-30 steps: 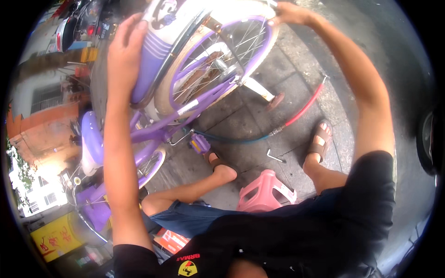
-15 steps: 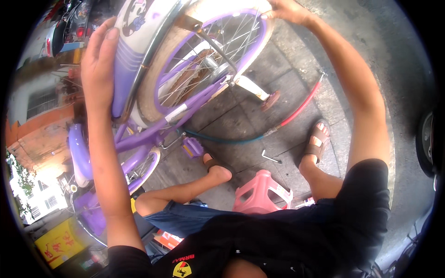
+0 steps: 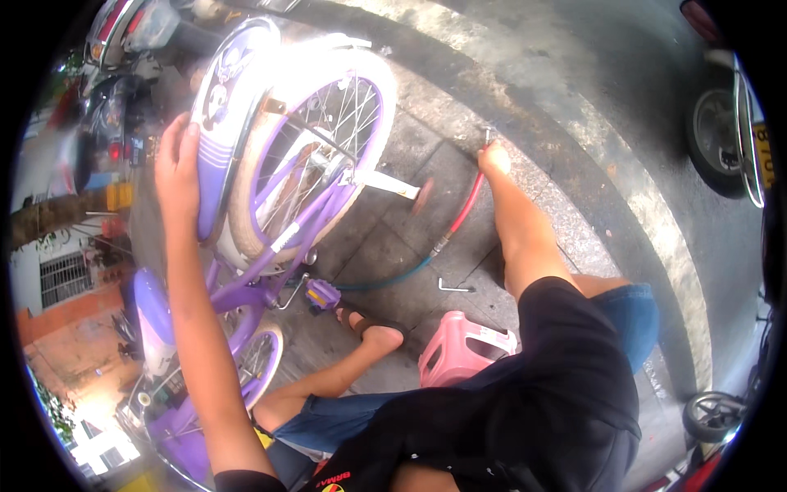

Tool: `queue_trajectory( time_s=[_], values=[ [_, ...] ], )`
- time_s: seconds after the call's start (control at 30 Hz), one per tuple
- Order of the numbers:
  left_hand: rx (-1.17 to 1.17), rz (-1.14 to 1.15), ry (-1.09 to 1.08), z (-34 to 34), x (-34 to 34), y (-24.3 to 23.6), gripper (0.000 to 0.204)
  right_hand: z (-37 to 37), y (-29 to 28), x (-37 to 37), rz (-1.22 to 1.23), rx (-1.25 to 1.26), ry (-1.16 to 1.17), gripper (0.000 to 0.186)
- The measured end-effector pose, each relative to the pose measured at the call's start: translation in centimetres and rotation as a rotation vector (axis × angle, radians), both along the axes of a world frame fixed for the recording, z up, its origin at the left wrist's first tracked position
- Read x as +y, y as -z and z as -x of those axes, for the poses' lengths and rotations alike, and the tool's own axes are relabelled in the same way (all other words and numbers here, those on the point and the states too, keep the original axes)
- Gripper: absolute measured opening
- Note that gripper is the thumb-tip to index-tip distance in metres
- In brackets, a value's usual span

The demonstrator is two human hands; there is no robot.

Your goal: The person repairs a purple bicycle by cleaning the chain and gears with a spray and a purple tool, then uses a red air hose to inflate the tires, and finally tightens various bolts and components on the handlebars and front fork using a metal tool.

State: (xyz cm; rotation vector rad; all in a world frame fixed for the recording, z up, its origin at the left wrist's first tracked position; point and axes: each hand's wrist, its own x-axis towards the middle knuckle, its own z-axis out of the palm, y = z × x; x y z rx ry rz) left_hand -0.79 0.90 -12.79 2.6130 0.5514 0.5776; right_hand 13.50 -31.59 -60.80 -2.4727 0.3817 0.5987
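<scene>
My right hand [image 3: 494,156] has dropped off the wheel [image 3: 316,156] since a moment ago and now closes on the top end of the red hose [image 3: 466,205] down on the pavement [image 3: 574,123]. The hose runs from that hand back toward the bicycle's pedal [image 3: 322,293]. My left hand [image 3: 179,176] lies flat and open on the purple mudguard [image 3: 221,107], steadying the bicycle.

Glossy purple mudguard [image 3: 215,123] — metal spokes [image 3: 344,107], rough stone paving [image 3: 508,74]

Tilted purple bicycle [image 3: 270,246], red hose [image 3: 466,209]
</scene>
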Motion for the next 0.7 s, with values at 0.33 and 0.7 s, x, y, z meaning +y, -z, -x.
queue_trajectory(
  time_s=[0.33, 0.7],
  values=[
    [-0.025, -0.131, -0.053, 0.2, -0.5, 0.0, 0.042, 9.3, -21.8, 8.3, -0.767, -0.587, -0.020, 0.039],
    [0.013, -0.159, -0.048, 0.2, 1.0, -0.3, 0.047, 13.3, -29.0, 13.8, -2.135, 0.881, -0.009, 0.044]
  ],
)
